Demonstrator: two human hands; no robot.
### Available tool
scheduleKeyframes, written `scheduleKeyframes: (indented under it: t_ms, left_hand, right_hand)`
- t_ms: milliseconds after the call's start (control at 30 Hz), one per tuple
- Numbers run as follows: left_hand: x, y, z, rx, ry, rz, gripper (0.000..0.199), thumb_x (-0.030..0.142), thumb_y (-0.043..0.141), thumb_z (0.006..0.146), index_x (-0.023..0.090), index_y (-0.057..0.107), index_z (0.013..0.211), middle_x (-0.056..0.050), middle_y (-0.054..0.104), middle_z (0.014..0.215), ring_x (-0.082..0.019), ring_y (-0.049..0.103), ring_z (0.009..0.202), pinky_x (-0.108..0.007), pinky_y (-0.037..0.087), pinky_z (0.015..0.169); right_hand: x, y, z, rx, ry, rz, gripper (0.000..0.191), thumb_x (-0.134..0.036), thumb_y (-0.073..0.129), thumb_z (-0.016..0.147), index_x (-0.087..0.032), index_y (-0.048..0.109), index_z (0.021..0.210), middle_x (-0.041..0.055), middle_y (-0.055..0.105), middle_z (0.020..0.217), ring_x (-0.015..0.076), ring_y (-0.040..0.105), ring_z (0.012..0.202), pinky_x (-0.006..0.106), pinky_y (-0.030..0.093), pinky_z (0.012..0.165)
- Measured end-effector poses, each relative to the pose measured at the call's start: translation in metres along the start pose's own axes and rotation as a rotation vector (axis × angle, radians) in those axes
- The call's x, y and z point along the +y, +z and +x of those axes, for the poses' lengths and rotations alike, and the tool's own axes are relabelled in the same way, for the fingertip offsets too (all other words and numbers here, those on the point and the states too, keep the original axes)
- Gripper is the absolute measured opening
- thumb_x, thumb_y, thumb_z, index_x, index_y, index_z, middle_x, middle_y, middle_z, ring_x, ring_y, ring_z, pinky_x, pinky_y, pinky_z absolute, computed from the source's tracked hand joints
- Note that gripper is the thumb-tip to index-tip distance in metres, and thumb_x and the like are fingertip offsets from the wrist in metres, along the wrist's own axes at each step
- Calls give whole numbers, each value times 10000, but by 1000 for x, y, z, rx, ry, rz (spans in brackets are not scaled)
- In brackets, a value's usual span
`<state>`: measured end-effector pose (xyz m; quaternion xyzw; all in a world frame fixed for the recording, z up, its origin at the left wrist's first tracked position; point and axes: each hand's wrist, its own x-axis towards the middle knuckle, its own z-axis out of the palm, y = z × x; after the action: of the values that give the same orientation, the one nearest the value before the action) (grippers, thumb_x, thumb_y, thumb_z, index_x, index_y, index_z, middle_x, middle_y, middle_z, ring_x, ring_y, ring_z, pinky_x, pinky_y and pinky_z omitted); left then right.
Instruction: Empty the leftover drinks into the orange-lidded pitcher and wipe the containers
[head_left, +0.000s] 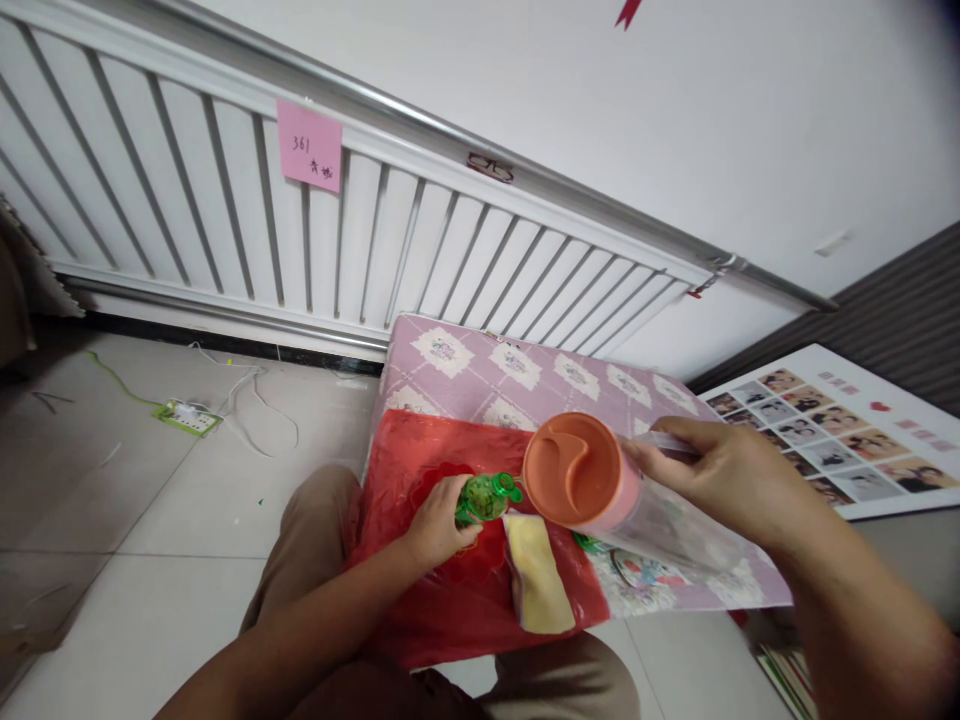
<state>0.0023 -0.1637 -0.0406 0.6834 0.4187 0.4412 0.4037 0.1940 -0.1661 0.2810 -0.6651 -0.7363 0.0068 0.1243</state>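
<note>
My left hand is closed around a small green bottle, whose neck points to the right, close to the pitcher. By its handle, my right hand grips a clear pitcher with an orange lid; it is tilted, lid toward the bottle. The two vessels look nearly touching, but I cannot tell whether they meet. A folded yellow cloth lies just below them on a red plastic sheet. Part of a green item and a colourful printed thing show behind the pitcher's clear body.
The red sheet covers part of a table with a purple floral cloth. Behind it runs a white radiator with a pink note. A photo board leans at right. A green power strip with cables lies on the floor.
</note>
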Motion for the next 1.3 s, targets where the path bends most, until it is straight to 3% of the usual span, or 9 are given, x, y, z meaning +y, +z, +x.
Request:
scheduleKeyframes:
  t_ms: [1300]
  left_hand:
    - [4, 0, -1, 8, -3, -25, 719, 107, 746, 665, 226, 470, 1318, -114, 578, 1294, -283, 555, 1196, -467, 450, 1049]
  right_hand:
    - [2, 2, 0, -35, 28, -5, 530, -713, 533, 719, -241, 373, 537, 5, 315, 510, 144, 284, 487, 321, 248, 430]
